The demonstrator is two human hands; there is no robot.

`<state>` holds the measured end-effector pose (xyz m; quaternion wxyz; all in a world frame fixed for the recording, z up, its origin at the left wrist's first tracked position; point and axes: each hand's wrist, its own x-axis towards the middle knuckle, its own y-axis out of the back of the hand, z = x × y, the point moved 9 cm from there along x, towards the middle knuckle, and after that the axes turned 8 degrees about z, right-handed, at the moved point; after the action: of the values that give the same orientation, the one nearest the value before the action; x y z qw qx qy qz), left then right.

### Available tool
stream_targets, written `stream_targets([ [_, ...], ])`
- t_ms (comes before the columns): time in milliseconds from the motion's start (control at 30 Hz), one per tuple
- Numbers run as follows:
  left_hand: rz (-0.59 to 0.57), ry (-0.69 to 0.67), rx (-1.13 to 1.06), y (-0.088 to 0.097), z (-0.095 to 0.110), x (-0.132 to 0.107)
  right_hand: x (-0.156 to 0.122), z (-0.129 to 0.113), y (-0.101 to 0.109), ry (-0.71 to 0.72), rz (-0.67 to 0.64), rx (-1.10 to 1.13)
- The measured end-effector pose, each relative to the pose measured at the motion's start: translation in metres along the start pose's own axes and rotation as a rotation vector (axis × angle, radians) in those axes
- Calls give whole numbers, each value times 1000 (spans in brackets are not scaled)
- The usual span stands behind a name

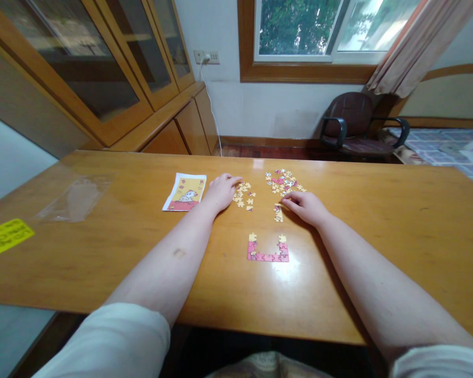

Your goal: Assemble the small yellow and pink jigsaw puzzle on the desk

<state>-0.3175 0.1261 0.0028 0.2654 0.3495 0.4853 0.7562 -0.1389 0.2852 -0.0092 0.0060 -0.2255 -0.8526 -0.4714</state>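
My left hand [222, 192] rests at the left edge of a small group of yellow jigsaw puzzle pieces [240, 200], index finger stretched out over its far side. My right hand [305, 208] has thumb and fingers closed at the upper end of a short joined strip of yellow puzzle pieces [278, 213]. Nearer to me lies a U-shaped part of the puzzle border [267, 257], pink along the bottom with a yellow piece topping each side. A mixed pile of loose pieces [283, 181] lies beyond my right hand.
A picture sheet [186, 193] with a white animal on yellow and pink lies left of my left hand. Farther left are a clear plastic bag [75, 198] and a yellow label [7, 239] on the wooden table [220, 294]. Beyond the table stand a cabinet [142, 115] and an armchair [350, 123].
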Motion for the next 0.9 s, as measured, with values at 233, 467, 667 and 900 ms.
stream_targets([
  [233, 57, 19, -1, -2, -13, 4, 0, 2, 1, -4, 2, 8],
  [467, 40, -35, 28, -2, -4, 2, 0, 1, 0, -2, 2, 0],
  [667, 78, 22, 32, 2, -12, 2, 0, 1, 1, -3, 4, -8],
  [900, 43, 72, -60, -1, -22, 3, 1, 1, 1, -3, 7, -9],
])
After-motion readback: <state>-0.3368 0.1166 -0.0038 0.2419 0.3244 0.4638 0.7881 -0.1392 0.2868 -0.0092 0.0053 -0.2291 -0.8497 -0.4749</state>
